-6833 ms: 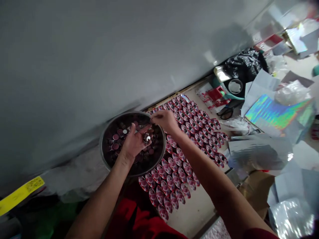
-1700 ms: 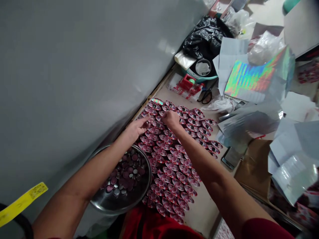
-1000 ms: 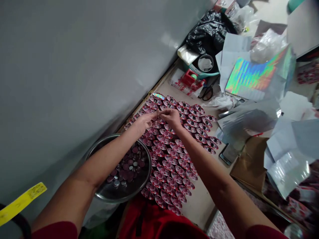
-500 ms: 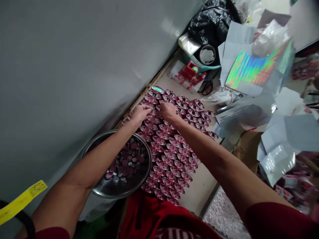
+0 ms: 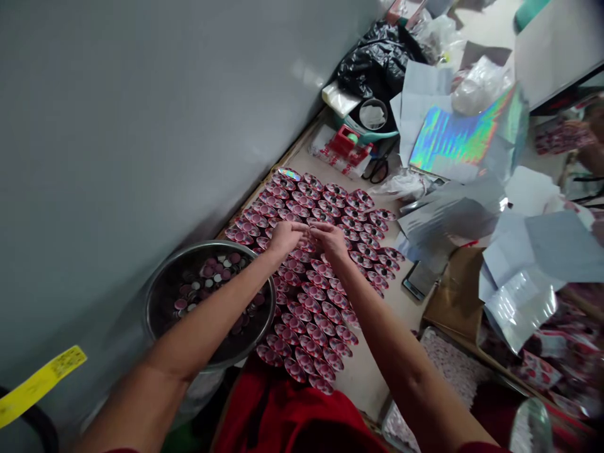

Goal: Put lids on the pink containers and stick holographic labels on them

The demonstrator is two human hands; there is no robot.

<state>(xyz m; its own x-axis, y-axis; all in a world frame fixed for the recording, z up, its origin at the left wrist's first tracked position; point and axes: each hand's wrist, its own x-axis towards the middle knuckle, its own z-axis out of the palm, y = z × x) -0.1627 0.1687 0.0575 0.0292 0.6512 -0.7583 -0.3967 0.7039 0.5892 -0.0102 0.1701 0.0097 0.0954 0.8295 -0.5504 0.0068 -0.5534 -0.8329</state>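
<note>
Red cloth: nearest me, at the table edge.
Basin: metal, left of the rows, my left forearm across it; small round discs inside, some pinkish, some pale.
Oval pieces: printed, in close slanting rows below and around both hands; many bear a pink round, those farther right a dark one.
Left hand: above the rows, fingers drawn together toward the right fingertips; whether they grip anything, cannot tell.
Right hand: thumb and fingers brought close, tips meeting the left's; anything between them is too small to tell.
Technique: my judgement, light fingertip contact, one hand bracing the other; wrists high so neither brushes the ovals out of line. A slip here could drop a small piece among similar ones.
Red dispenser: beyond the rows, scissors beside it.
Black bag: farther, near the wall.
</note>
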